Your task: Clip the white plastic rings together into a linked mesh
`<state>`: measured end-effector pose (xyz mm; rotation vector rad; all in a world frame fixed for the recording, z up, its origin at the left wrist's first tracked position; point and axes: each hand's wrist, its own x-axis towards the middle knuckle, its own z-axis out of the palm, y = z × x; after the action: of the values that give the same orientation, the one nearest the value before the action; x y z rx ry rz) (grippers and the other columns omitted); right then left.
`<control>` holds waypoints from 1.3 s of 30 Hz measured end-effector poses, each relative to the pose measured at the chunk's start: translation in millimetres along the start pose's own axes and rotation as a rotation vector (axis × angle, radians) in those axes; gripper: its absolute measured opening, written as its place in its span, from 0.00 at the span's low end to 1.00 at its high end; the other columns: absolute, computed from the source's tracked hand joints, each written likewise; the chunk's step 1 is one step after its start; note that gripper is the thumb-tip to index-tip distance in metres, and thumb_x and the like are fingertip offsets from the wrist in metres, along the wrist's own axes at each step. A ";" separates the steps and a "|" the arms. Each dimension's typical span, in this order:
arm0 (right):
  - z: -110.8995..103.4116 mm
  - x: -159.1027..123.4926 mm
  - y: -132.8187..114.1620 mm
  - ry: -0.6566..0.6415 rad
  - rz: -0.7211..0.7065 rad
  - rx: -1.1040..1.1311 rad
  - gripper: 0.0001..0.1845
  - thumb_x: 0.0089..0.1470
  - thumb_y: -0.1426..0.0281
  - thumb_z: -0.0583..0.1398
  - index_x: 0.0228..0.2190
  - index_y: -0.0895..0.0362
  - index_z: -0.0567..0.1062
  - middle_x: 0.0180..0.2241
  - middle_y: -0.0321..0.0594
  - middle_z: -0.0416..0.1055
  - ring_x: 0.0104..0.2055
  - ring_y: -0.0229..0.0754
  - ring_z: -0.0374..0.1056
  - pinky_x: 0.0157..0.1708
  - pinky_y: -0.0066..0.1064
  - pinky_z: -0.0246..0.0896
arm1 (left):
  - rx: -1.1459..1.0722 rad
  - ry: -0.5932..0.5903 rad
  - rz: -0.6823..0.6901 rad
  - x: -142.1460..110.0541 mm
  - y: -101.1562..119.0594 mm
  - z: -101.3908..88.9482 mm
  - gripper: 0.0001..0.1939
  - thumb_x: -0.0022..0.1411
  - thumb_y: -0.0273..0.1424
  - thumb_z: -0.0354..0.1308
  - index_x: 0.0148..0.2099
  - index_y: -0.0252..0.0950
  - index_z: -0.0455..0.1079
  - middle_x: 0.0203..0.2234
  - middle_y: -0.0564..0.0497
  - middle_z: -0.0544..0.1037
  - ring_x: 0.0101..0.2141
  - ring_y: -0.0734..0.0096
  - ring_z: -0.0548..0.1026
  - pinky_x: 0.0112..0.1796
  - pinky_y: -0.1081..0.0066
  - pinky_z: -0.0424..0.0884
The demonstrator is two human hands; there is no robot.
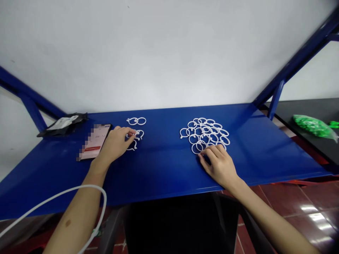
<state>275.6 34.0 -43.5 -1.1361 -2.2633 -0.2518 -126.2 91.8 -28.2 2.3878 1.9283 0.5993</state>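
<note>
My left hand (120, 140) is closed in a pinch over a small group of white plastic rings on the left of the table. At its fingertips is an opened ring (141, 134), and another opened ring (132, 145) lies just below. Two closed-looking rings (141, 121) lie behind this hand, side by side. On the right, my right hand (218, 163) rests at the near edge of a heap of similar white rings (207, 129). Its thumb and forefinger come together on the rim of a ring (195, 148); the other fingers are curled and partly cover nearby rings.
The blue table (159, 169) meets a white wall. A phone (94, 143) and a black plastic package (63, 124) lie at the left. A white cable (53, 194) loops over my left forearm. A bag of green pieces (314, 126) sits on a dark surface at the right.
</note>
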 end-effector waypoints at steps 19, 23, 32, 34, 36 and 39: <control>44.5 104.4 -58.7 -0.119 0.055 0.686 0.11 0.66 0.67 0.58 0.48 0.58 0.73 0.44 0.45 0.76 0.35 0.39 0.72 0.37 0.34 0.69 | -0.924 -0.084 -0.112 -9.8 75.4 8.0 0.10 0.67 0.38 0.58 0.43 0.38 0.74 0.25 0.55 0.75 0.26 0.73 0.74 0.33 0.71 0.72; 49.2 98.9 -57.8 -0.148 0.165 0.838 0.05 0.66 0.68 0.58 0.39 0.55 0.74 0.34 0.37 0.77 0.32 0.37 0.72 0.33 0.30 0.65 | -0.901 -0.055 -0.086 -13.2 88.4 13.0 0.10 0.67 0.38 0.58 0.42 0.38 0.76 0.24 0.55 0.76 0.24 0.74 0.74 0.29 0.73 0.71; 49.3 88.4 -60.8 -0.150 0.102 0.837 0.08 0.67 0.71 0.56 0.34 0.56 0.72 0.33 0.38 0.76 0.34 0.37 0.71 0.36 0.29 0.64 | -0.723 0.145 0.133 -20.5 96.8 20.3 0.07 0.68 0.31 0.59 0.40 0.39 0.79 0.27 0.54 0.79 0.22 0.78 0.73 0.26 0.76 0.69; 49.2 84.8 -60.4 -0.142 0.056 0.799 0.09 0.67 0.71 0.55 0.34 0.56 0.72 0.33 0.38 0.75 0.33 0.37 0.70 0.36 0.29 0.64 | -0.705 0.177 0.179 -22.0 98.3 21.5 0.08 0.69 0.30 0.59 0.40 0.40 0.80 0.28 0.53 0.80 0.23 0.77 0.74 0.27 0.75 0.70; 48.3 81.8 -59.5 -0.155 0.002 0.746 0.10 0.68 0.71 0.53 0.34 0.56 0.72 0.32 0.39 0.74 0.33 0.38 0.70 0.35 0.31 0.65 | -0.683 0.186 0.205 -23.3 99.9 22.5 0.09 0.69 0.30 0.58 0.40 0.40 0.80 0.29 0.52 0.80 0.25 0.75 0.75 0.29 0.73 0.72; 45.2 81.3 -57.7 -0.156 -0.030 0.702 0.11 0.68 0.70 0.53 0.35 0.56 0.73 0.32 0.40 0.75 0.33 0.39 0.70 0.35 0.32 0.66 | -0.650 0.177 0.203 -24.3 103.1 22.5 0.09 0.69 0.30 0.58 0.40 0.42 0.80 0.31 0.51 0.81 0.30 0.72 0.78 0.34 0.70 0.75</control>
<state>174.0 71.4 -27.7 -0.7574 -2.2136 0.5981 -26.6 49.3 -30.4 2.1491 1.2522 1.2542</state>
